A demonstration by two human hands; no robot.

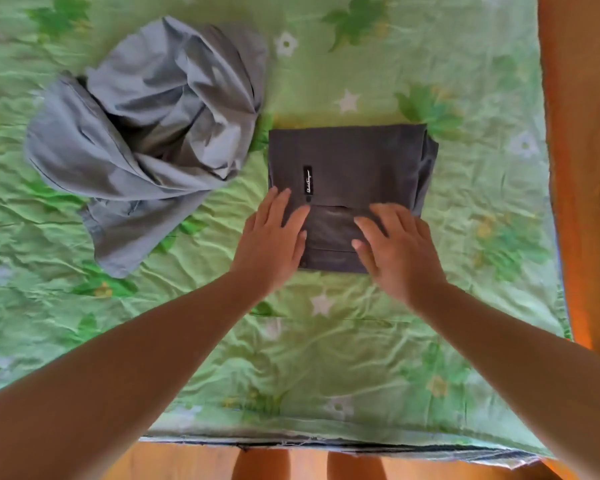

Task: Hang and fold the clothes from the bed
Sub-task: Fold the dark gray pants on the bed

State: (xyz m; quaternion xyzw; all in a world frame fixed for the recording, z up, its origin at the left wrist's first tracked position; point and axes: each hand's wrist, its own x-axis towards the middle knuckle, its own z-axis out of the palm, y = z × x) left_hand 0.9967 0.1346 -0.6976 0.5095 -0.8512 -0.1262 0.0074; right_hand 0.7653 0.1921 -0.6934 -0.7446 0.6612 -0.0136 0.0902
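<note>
A bed fills most of the view, covered in a wrinkled pale green sheet [326,358] printed with darker green leaves and white star flowers. Orange-brown wooden floor [579,133] shows past the right edge of the bed and again below the near edge, where the person's bare legs [260,465] stand close against it.

The dark grey garment [354,157] lies folded a little right of the middle of the bed, a flat, nearly square packet, slightly wider across than deep, its sides squared to the bed's edges. Its stacked layers peek out along the right side, and fold lines run left to right across the near part. A small black label [307,179] sits near its left side, its length pointing away from the person.

Both hands lie flat on the near part of that packet, fingers straight and spread, gripping nothing. The left hand [274,244] covers the near-left corner, the right hand [399,251] the near-right, with a gap of dark cloth between them.

To the left, apart from the packet, a pale blue-grey garment [146,133] lies crumpled in a heap, one loose end trailing toward the near edge.
</note>
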